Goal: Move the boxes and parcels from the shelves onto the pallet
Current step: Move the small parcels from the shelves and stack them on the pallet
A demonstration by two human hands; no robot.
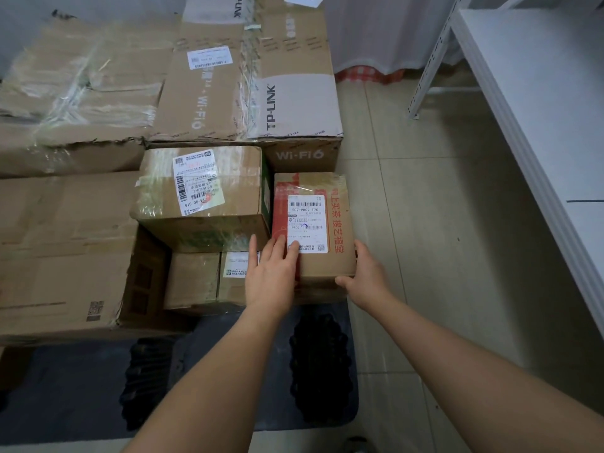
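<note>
Far left: large flat carton (62, 253) with a QR mark, lying on the dark pallet (81, 387); behind it a crushed, tape-wrapped carton (78, 93). Centre: taped box with a white shipping label (202, 194), sitting on top of two small boxes (202, 279) and tilted slightly. Behind it, the TP-LINK carton (255, 80), printed Wi-Fi 6.

Left hand (271, 273): fingers straight and together, palm down, pressing flat on the top of the red-printed box (313, 223), fingertips at the edge of its white label. Not curled round anything.

Right hand (366, 273): cupped against the box's right near corner, thumb on the front face, fingers wrapped on the right side.

The red-printed box sits at the pallet's right edge, just beside the taped box. Right: tiled floor (441, 223), white shelf unit (539, 109).
</note>
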